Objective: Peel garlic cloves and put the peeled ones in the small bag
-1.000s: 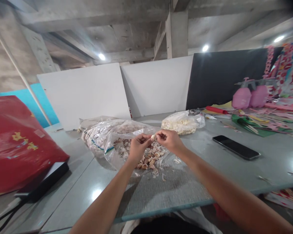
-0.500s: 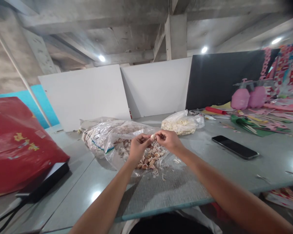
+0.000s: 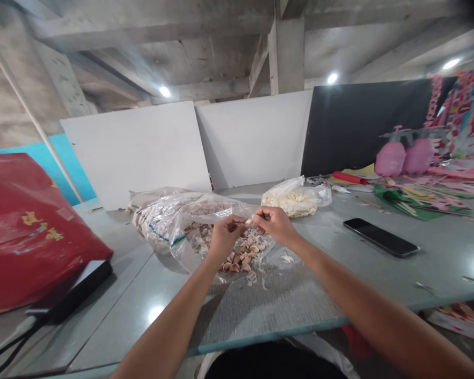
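My left hand [image 3: 226,236] and my right hand [image 3: 275,225] meet above a heap of garlic cloves and loose skins [image 3: 243,258]. Between their fingertips is a small pale garlic clove [image 3: 249,221], pinched from both sides. The heap lies at the mouth of a clear plastic bag [image 3: 185,210] that spreads to the left and behind my left hand. Behind my right hand stands another clear bag [image 3: 290,200] holding pale peeled cloves. Some bits of skin [image 3: 287,258] are scattered on the table near my right wrist.
A black phone [image 3: 380,237] lies to the right on the grey table [image 3: 300,300]. Pink spray bottles [image 3: 391,158] and paper scraps are at the far right. On the left are a red bag [image 3: 35,231] and a black box with cables [image 3: 79,289]. White boards stand behind.
The fingers of both hands have shifted slightly around the clove, and less of it shows. The view has moved a little; the bags and phone stay put.
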`<state>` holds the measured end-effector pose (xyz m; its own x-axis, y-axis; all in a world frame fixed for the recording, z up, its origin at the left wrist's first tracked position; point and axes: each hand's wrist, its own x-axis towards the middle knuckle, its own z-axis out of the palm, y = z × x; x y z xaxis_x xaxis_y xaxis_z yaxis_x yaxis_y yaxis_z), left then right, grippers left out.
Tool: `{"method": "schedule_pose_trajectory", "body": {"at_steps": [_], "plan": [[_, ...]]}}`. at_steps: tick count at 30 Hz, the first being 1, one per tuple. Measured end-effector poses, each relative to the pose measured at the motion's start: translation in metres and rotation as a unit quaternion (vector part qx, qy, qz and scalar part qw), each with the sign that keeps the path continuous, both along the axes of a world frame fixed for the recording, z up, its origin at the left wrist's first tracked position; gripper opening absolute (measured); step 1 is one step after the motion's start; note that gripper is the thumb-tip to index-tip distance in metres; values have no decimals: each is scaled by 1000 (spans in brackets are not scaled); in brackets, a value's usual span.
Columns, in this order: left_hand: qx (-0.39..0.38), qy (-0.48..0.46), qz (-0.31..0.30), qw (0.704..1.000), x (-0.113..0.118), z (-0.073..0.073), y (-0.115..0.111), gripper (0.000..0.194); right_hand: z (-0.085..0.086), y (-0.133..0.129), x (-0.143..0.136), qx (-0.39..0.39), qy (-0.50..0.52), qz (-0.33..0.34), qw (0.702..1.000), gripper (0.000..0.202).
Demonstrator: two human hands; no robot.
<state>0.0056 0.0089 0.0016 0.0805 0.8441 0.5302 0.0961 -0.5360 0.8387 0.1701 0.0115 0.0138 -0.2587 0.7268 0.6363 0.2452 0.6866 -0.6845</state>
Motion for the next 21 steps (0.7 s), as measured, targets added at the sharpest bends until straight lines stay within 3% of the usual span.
{"method": "schedule_pose_trajectory", "body": {"at_steps": [5, 8, 13, 15, 16, 18, 21], "plan": [[47, 83, 48, 994, -4, -4, 4, 24, -5, 7, 1, -49, 12, -17, 999, 40], [79, 143, 65, 984, -6, -4, 1, 24, -7, 8, 1, -89, 29, 5, 996, 33], [91, 227, 81, 966, -6, -3, -3, 27, -9, 9, 1, -154, -66, 80, 983, 36], [94, 254, 98, 958, -6, -1, -4, 28, -8, 16, 8, -159, -97, 67, 980, 36], [96, 273, 109, 951, -7, -1, -4, 26, -7, 21, 15, -157, -113, 40, 980, 36], [91, 330, 132, 930, -8, 0, -4, 21, 0, 37, 35, -132, -178, -86, 971, 38], [48, 431, 141, 890, -11, 0, -2, 19, 14, 66, 74, -102, -263, -314, 907, 30]]}}
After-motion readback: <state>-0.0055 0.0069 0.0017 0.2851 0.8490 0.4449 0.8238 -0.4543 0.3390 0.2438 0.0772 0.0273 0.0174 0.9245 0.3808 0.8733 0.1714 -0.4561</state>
